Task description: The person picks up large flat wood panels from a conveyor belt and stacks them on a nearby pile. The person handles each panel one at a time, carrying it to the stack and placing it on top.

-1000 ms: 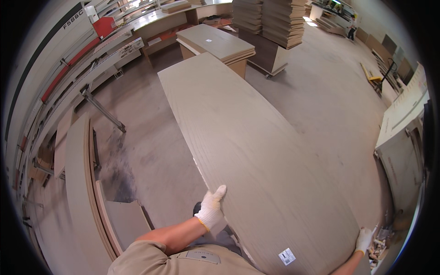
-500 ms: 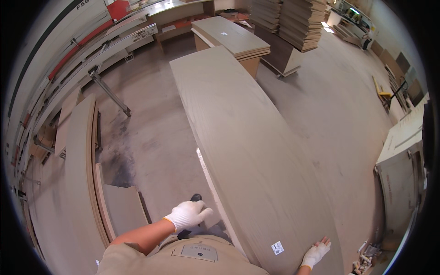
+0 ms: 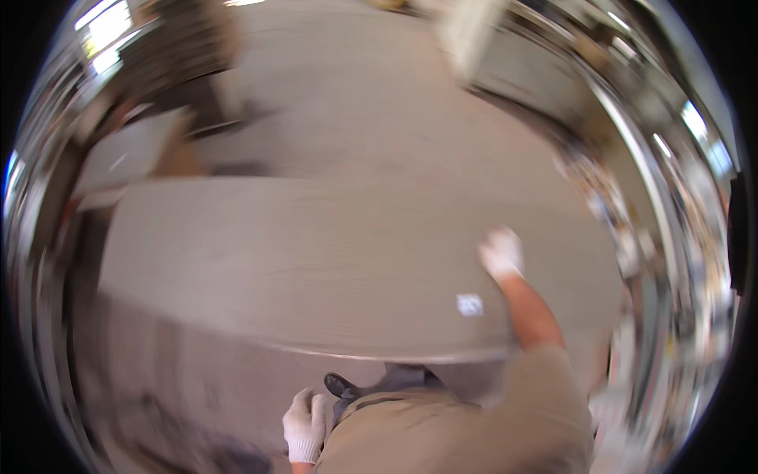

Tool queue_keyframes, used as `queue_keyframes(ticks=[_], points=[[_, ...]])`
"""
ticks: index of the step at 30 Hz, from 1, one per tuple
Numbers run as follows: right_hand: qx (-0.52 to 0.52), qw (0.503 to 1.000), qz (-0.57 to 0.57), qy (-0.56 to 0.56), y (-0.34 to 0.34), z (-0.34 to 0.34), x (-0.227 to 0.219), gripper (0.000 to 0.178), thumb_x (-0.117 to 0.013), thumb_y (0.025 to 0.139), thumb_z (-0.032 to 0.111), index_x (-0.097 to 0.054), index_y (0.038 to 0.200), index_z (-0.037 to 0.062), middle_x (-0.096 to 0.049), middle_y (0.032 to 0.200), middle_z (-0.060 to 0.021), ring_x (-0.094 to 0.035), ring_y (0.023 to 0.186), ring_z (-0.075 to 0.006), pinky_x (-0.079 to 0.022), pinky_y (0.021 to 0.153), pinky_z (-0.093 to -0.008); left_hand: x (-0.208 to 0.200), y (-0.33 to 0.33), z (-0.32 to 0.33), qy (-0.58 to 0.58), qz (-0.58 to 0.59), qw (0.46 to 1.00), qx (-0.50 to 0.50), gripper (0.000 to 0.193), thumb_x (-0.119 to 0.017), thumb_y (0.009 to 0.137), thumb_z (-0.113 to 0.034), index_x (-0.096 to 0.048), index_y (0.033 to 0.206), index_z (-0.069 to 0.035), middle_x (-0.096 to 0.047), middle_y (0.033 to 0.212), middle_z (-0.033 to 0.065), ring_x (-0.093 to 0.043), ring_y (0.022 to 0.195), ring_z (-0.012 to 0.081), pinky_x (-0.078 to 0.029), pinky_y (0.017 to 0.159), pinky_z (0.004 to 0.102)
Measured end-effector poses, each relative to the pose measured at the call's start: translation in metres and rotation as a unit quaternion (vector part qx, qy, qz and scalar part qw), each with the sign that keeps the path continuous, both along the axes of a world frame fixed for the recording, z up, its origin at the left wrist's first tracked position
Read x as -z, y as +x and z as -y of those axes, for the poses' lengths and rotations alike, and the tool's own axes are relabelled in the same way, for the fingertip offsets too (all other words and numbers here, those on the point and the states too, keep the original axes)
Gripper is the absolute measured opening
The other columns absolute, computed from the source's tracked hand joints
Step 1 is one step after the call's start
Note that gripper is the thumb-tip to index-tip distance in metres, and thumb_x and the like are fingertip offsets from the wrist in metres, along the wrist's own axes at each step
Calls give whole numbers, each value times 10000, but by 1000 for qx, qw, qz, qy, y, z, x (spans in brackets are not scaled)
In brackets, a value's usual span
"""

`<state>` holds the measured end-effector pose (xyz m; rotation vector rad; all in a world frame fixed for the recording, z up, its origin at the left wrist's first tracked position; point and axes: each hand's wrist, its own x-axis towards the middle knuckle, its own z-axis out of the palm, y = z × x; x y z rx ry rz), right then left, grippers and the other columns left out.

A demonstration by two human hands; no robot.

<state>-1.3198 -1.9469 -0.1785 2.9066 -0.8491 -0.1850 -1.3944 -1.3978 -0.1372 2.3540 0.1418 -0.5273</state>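
A long grey-brown wood-grain panel (image 3: 316, 261) lies across in front of me, a small white label (image 3: 470, 305) stuck near its right part. My right hand (image 3: 501, 253), in a white knit glove, rests on the panel's top beyond the label. It is smeared by motion, but its fingers look laid out, with nothing seen in them. My left hand (image 3: 305, 425), gloved too, hangs low beside my body, apart from the panel's near edge. Its fingers are loosely bent and partly apart, and no object shows in it.
A dark shoe (image 3: 339, 385) of mine stands on the floor below the near edge. Stacked boards (image 3: 130, 150) sit past the panel's left end, with a taller stack (image 3: 185, 47) behind. A pale cabinet-like block (image 3: 513, 63) stands at the far right. Much is blurred.
My view has swung right, so the panel now lies crosswise before me. The right hand stays on the panel, now farther from its near edge. The left hand has dropped lower beside my body.
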Motion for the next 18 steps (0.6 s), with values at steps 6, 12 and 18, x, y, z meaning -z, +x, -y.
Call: queue_keyframes(ticks=[6,12,18], points=[[-6,998,-60,10,51,-24,13,407,-497,957,358,-756,1155,114,-709,1274,-137,-617,1247,-321,-463,1032,-489,103,70,-6,-237,-216,935,149,440,-616,1039,-329,-668,1193,80,-746,1046,165,-719,953,209,-568,858,345],[-56,991,46,110,164,-70,32,419,-479,989,376,-714,1238,135,-699,1290,-107,-582,1280,-279,-382,1082,-476,106,76,61,-362,-454,812,59,678,-544,1044,-552,-556,1319,67,-694,1057,207,-706,894,333,-612,808,461],[-19,979,50,196,190,-87,26,398,-495,985,376,-725,1209,140,-749,1176,-93,-696,1116,-261,-476,985,-433,67,72,115,-335,-530,778,52,840,-507,1007,-678,-412,1415,49,-618,1190,238,-687,951,377,-594,821,502]])
